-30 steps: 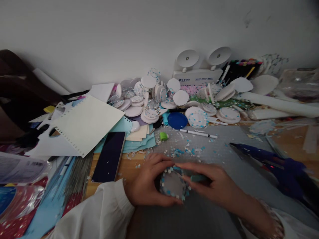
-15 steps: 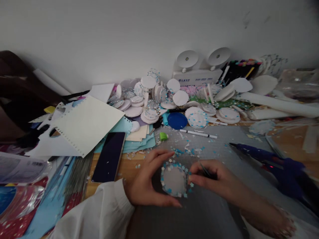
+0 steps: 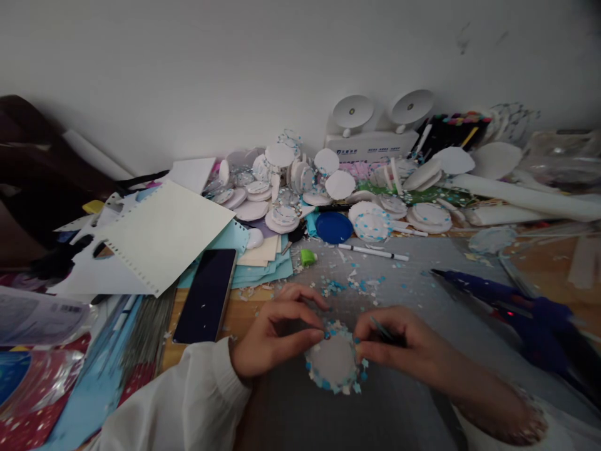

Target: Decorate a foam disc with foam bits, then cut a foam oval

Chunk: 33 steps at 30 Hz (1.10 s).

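A round white disc (image 3: 332,358) ringed with a strand of small blue and white stars (image 3: 350,383) is between my hands, over the grey mat. My left hand (image 3: 286,329) has thumb and index finger pinched at its upper left rim, on the star strand, with a bit of blue at the fingertips. At the right rim, my right hand (image 3: 392,338) pinches the strand between thumb and index finger. A slim dark tool, apparently tweezers (image 3: 382,329), is also tucked in that hand; most of it is hidden by the fingers.
Loose blue and white stars (image 3: 359,285) are scattered on the grey mat (image 3: 417,257). A blue glue gun (image 3: 516,310) with a red light lies right. A phone (image 3: 206,294) and papers (image 3: 169,232) lie left. Star-trimmed discs (image 3: 373,223) pile up along the wall.
My left hand has gone from spread around the disc to pinching its upper left rim. The disc has moved slightly down and toward me. My right hand stays at the right rim.
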Each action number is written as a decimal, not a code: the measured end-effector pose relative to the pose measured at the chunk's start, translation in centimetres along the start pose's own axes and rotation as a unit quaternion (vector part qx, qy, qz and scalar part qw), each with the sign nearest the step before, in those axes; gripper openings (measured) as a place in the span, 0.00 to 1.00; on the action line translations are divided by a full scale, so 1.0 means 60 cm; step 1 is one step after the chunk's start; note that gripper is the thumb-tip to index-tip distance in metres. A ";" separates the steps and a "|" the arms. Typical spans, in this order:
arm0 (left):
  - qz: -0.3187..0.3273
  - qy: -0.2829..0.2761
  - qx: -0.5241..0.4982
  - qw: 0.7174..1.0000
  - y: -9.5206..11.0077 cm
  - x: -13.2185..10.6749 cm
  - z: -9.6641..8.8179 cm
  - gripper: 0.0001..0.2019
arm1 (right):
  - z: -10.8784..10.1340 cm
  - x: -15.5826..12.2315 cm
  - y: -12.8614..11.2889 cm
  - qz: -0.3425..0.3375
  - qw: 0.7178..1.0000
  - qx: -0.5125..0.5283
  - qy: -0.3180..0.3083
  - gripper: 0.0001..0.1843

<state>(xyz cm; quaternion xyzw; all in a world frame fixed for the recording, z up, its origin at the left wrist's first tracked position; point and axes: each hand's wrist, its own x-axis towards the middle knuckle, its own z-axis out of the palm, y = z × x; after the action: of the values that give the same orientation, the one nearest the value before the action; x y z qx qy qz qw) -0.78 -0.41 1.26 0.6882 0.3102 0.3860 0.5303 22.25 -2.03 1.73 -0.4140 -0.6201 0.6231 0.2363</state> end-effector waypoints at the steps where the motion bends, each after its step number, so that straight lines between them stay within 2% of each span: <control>1: 0.001 -0.001 -0.005 1.000 0.000 0.000 0.000 0.04 | 0.000 0.000 0.000 -0.004 1.000 0.004 0.001 0.14; 8: -0.009 0.008 -0.051 0.999 -0.001 0.000 0.002 0.02 | 0.000 0.002 0.006 -0.006 1.000 0.002 0.001 0.17; 15: 0.002 0.020 -0.047 0.999 -0.008 0.002 0.003 0.03 | -0.002 0.002 0.008 -0.005 1.000 0.010 -0.016 0.19; 33: -0.004 0.024 -0.063 0.998 -0.011 0.001 0.005 0.03 | 0.003 0.007 0.010 0.005 0.999 -0.037 0.011 0.22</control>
<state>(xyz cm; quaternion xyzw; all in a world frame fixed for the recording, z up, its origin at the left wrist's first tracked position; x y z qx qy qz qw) -0.47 -0.36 0.61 0.6428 0.3011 0.4190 0.5662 21.98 -1.85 1.02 -0.4325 -0.6376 0.5967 0.2246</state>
